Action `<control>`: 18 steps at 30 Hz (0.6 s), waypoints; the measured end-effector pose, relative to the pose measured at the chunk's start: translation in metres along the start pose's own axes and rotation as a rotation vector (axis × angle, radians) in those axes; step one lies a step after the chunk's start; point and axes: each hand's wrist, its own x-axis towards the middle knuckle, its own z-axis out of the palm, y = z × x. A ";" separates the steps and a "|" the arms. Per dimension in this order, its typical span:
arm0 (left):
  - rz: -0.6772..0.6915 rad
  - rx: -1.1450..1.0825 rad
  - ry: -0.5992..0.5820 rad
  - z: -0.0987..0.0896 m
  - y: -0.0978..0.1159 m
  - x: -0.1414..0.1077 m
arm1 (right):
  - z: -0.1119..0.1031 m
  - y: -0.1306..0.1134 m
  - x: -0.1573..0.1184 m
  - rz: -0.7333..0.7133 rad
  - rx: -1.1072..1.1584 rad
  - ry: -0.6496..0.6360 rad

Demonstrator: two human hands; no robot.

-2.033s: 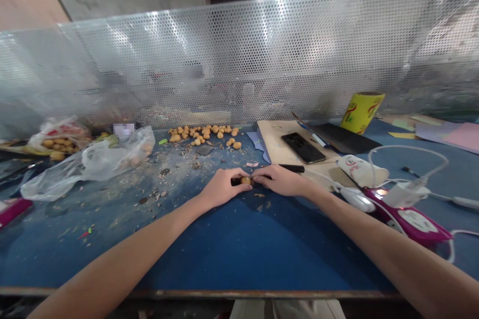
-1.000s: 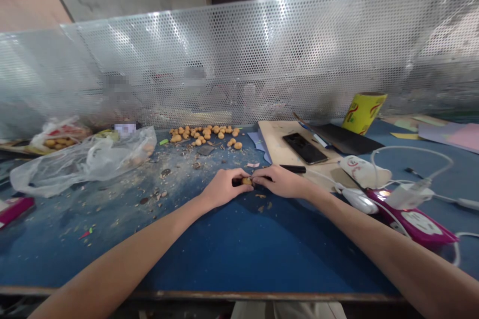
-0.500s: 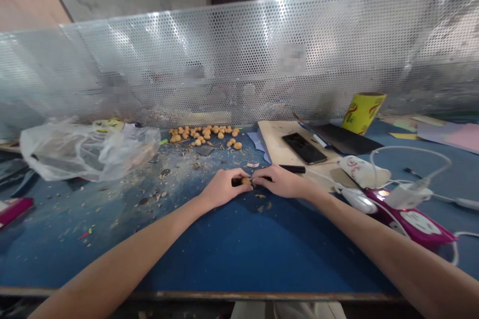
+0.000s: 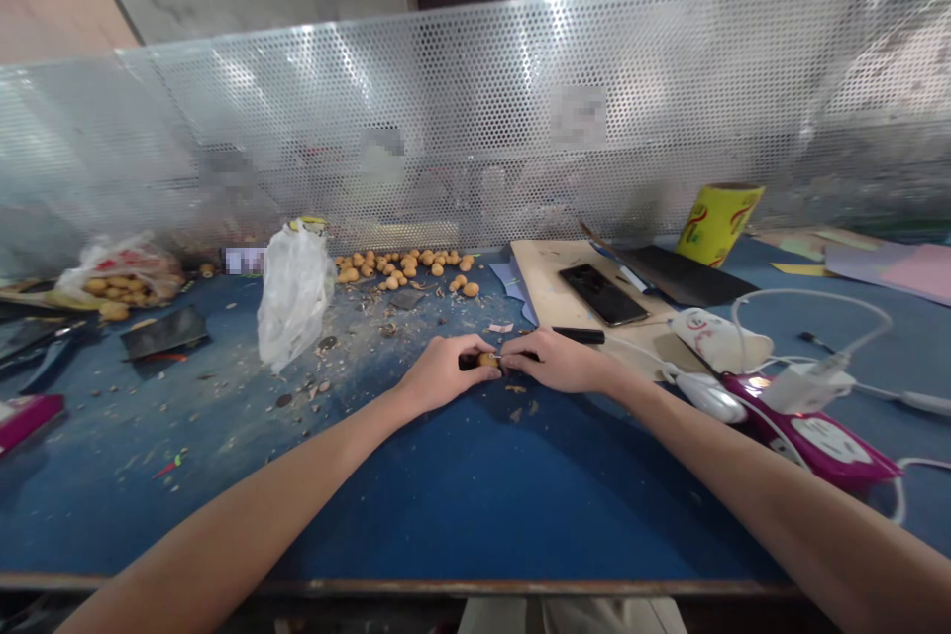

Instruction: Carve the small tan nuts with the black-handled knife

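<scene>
My left hand point(image 4: 446, 371) is closed around a small tan-brown ball-like piece point(image 4: 487, 360) low over the blue table point(image 4: 475, 495). Facing it, my right hand point(image 4: 554, 359) is pinched on a thin tool point(image 4: 529, 355) with a dark handle, mostly hidden by the fingers. The tool's tip meets the piece between the two hands. Dark material also shows inside my left hand; what it is cannot be made out. Beyond the hands lies a pile of round tan pieces point(image 4: 408, 264).
A white plastic bag point(image 4: 293, 292) stands left of the pile, with a bag of tan pieces point(image 4: 123, 282) farther left. To the right are a phone point(image 4: 603, 294) on a board, a yellow roll point(image 4: 719, 225), a white cup point(image 4: 720, 339), cables and a magenta power strip point(image 4: 832, 446).
The white plastic bag has shifted right and bunched up, uncovering the bag of tan pieces and a dark flat piece at the left. Both hands have hardly moved.
</scene>
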 end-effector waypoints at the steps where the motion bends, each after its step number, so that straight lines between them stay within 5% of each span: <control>1: 0.000 0.005 0.001 0.000 0.000 0.000 | 0.000 0.000 0.000 0.001 0.004 0.004; 18: -0.010 -0.001 -0.002 0.001 -0.002 0.000 | 0.001 0.002 0.000 -0.005 -0.003 0.015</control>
